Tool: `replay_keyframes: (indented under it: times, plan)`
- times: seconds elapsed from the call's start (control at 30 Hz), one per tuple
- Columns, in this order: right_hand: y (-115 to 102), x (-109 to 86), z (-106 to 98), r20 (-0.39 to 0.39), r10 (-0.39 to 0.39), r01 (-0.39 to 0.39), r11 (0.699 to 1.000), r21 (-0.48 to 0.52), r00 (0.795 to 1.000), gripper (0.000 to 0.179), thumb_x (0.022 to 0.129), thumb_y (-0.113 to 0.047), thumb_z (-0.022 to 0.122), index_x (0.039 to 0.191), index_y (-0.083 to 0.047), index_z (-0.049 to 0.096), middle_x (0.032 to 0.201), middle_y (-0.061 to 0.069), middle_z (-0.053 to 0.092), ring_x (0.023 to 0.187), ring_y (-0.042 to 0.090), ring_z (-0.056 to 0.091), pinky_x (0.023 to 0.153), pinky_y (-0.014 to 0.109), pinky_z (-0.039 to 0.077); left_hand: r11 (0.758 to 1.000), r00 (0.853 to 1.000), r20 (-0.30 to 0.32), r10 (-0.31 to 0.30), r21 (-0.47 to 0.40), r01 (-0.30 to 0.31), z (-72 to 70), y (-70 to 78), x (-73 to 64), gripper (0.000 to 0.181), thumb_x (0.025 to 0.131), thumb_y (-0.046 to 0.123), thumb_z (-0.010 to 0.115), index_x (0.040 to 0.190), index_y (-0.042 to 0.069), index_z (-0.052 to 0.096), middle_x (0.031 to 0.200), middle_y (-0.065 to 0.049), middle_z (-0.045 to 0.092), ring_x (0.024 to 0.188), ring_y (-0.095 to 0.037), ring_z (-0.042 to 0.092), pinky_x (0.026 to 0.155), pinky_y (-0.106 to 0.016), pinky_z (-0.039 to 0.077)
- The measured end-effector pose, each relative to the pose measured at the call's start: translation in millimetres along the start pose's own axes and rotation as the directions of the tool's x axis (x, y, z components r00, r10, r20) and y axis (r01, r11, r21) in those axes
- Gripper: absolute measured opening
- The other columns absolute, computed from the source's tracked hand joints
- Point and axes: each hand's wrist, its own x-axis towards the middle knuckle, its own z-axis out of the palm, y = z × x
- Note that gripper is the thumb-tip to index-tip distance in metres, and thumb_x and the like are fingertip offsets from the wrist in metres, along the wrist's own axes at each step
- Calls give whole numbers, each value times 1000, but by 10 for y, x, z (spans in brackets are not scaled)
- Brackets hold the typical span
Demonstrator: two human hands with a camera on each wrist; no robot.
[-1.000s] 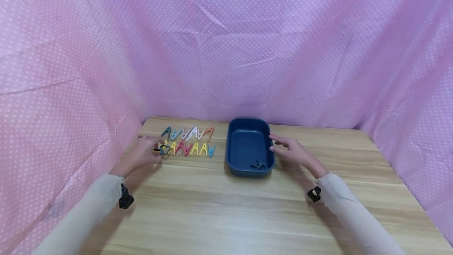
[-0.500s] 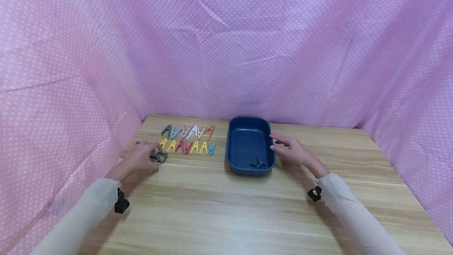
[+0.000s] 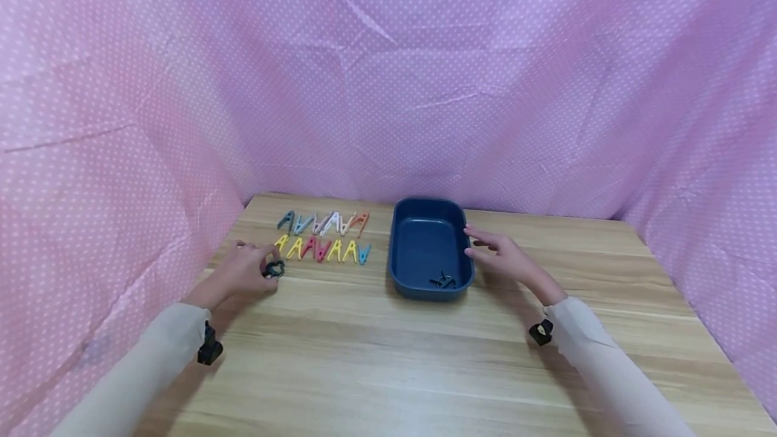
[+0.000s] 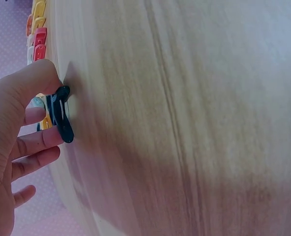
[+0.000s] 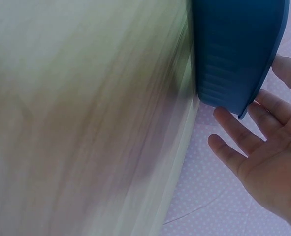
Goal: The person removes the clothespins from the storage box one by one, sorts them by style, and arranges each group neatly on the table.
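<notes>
My left hand [image 3: 241, 271] is low over the left of the table, at the near left end of the clothespin rows. It pinches a dark clip [image 4: 60, 114] with looped, heart-like outlines between thumb and fingers. In the head view this clip [image 3: 275, 268] is just in front of a yellow clothespin [image 3: 280, 243]. My right hand [image 3: 502, 256] is at the right side of a deep blue bin [image 3: 431, 294], its extended fingers touching the rim. Inside the bin's near end lie small dark pieces [image 3: 444, 280], too small to make out well.
Two rows of clothespins lie on the wooden table [image 3: 364, 369], left of the bin. The back row includes an orange clothespin [image 3: 360, 222]; a blue clothespin [image 3: 363, 253] ends the front row. Pink dotted cloth [image 3: 388, 86] hangs around the table's back and sides.
My left hand has moved slightly left and toward me with the dark clip, away from the front row, and turned the clip a little. The right hand stays at the bin.
</notes>
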Motion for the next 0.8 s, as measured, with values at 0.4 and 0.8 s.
replay_keyframes:
  times: [0.4,0.8]
  plan:
    - [33,7,8,-4,-1,1,1000,5,1000,55,103,-26,61,151,-3,46,162,17,36,131,42,58,112,66,36,998,997,-73,14,65,-10,50,67,43,50,77,29,76,121,7,65,76,-2,66,87,-32,64,105,-65,36]
    - [57,4,10,-4,8,-8,1000,19,1000,55,103,-27,61,152,-5,47,163,15,36,131,41,58,112,66,36,997,991,-131,22,81,-11,57,101,141,48,78,36,77,116,8,69,109,-14,64,113,-40,56,104,-67,35]
